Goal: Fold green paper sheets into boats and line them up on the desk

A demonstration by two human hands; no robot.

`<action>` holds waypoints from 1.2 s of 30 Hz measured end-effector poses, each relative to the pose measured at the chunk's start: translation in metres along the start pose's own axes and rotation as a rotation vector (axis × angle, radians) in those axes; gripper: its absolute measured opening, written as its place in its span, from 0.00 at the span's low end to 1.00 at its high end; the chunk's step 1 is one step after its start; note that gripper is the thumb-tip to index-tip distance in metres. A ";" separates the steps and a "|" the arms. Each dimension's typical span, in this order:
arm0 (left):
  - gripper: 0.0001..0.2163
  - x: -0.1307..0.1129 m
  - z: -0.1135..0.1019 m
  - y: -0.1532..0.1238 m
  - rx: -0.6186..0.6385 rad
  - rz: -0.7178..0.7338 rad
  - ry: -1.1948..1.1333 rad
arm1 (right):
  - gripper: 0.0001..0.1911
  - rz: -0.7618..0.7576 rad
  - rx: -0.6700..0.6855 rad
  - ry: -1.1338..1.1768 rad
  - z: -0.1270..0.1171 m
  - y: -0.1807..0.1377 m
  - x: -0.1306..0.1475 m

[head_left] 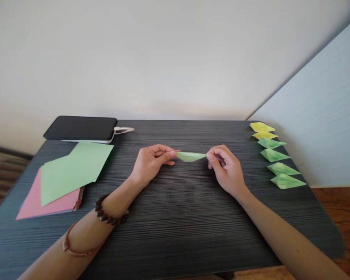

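A small green folded paper boat (191,156) is stretched level between my two hands, over the middle of the dark table. My left hand (153,161) pinches its left tip between thumb and fingers. The opposite tip is pinched by my right hand (226,167). Both ends of the paper are hidden under the fingertips. Beaded and cord bracelets circle my left wrist and forearm.
Several folded paper boats, yellow (262,127) and green (287,181), line the right edge of the dark table (175,233). Green sheets (76,167) overlap a pink paper stack (32,202) at left. Behind them lies a black-topped device (81,128) with a white cable (125,129). A wall (175,58) rises behind.
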State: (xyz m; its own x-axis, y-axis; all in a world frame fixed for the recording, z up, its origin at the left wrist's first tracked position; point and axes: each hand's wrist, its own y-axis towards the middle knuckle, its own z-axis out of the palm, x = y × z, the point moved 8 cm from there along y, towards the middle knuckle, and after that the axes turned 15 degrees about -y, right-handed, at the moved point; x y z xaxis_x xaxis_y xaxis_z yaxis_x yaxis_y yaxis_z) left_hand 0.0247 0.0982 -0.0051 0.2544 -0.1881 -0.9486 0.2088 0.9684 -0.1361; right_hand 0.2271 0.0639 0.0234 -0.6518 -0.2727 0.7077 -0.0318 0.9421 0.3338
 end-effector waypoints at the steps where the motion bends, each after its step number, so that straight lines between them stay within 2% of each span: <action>1: 0.14 0.000 0.001 0.000 0.009 -0.002 0.023 | 0.08 -0.013 -0.001 -0.018 -0.001 0.001 0.000; 5: 0.13 0.001 0.004 -0.002 0.015 -0.005 0.068 | 0.09 -0.044 0.011 -0.045 -0.002 0.004 -0.002; 10: 0.14 -0.002 -0.001 -0.004 -0.105 0.005 -0.075 | 0.11 -0.002 0.065 0.034 0.002 0.006 -0.006; 14: 0.19 -0.002 0.001 -0.006 -0.071 -0.026 -0.134 | 0.10 0.047 0.109 0.114 0.005 0.004 -0.008; 20: 0.12 -0.004 -0.003 -0.010 -0.051 0.015 -0.003 | 0.09 0.038 0.113 0.160 0.006 0.003 -0.008; 23: 0.11 -0.003 0.005 -0.014 0.066 -0.020 0.033 | 0.09 0.034 0.121 0.175 0.005 0.005 -0.010; 25: 0.13 0.002 0.017 -0.019 0.224 -0.124 -0.061 | 0.09 0.022 0.160 0.207 0.008 0.005 -0.009; 28: 0.22 0.009 0.034 -0.030 0.423 -0.322 -0.255 | 0.08 -0.042 0.275 0.246 0.015 0.003 0.001; 30: 0.26 0.013 0.040 -0.036 0.496 -0.427 -0.267 | 0.08 -0.098 0.332 0.240 0.018 -0.001 0.010; 33: 0.24 0.015 0.044 -0.042 0.563 -0.491 -0.168 | 0.06 -0.146 0.345 0.226 0.020 -0.005 0.019; 36: 0.23 0.015 0.049 -0.045 0.607 -0.500 -0.155 | 0.04 -0.092 0.327 0.276 0.022 -0.009 0.019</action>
State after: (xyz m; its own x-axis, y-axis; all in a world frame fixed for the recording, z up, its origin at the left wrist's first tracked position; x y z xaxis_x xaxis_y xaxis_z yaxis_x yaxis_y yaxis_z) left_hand 0.0651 0.0437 0.0010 0.1137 -0.6403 -0.7597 0.7985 0.5138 -0.3136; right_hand 0.1986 0.0543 0.0202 -0.4098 -0.3585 0.8388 -0.3473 0.9116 0.2199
